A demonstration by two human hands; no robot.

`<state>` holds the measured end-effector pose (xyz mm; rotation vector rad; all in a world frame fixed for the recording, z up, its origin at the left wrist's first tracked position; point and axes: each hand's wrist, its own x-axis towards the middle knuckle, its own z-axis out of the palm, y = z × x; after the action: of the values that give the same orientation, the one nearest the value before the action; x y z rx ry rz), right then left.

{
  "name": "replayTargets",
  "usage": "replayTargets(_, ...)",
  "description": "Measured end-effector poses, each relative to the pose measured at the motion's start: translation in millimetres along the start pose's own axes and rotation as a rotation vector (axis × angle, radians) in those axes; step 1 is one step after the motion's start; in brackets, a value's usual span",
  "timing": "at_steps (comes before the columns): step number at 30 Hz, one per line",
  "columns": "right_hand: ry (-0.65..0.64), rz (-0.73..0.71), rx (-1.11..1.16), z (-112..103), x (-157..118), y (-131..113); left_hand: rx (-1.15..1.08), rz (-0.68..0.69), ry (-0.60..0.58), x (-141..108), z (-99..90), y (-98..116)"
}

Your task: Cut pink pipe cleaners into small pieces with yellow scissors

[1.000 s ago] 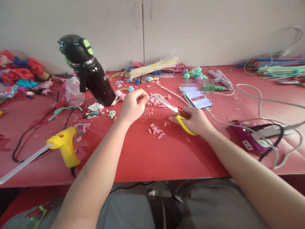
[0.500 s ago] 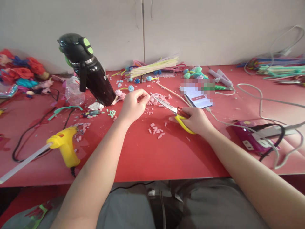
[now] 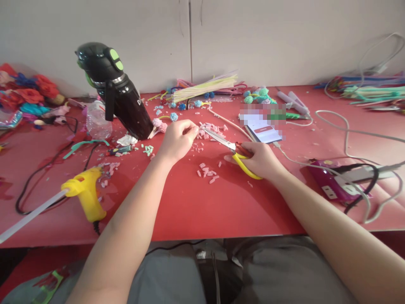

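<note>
My right hand is wrapped round the yellow handles of a pair of scissors, whose blades point left. The blade tips reach close to the pinched fingertips of my left hand. Whatever small piece the left fingers hold is too small to make out. Behind the blades lies a heap of short pink cut pieces. A smaller cluster of pink pieces is on the red table nearer to me.
A black bottle stands left of my left hand. A yellow glue gun lies at front left. Beyond my right hand are a phone and its cable; a purple power strip sits right. Pipe cleaners lie along the wall.
Almost nothing differs. Both hands and the scissors stay in nearly the same place, with only a very slight shift of the view.
</note>
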<state>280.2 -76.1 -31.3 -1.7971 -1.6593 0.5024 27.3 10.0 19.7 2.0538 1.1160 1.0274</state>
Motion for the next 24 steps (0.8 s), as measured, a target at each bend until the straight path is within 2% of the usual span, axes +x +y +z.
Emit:
replayTargets(15,0.025,0.009,-0.017,0.6,0.2,-2.2,0.006,0.001,0.001,0.4,-0.3,-1.7)
replayTargets(24,-0.005,-0.006,-0.008,1.3,-0.2,1.1,0.0,-0.018,-0.015,0.8,0.3,-5.1)
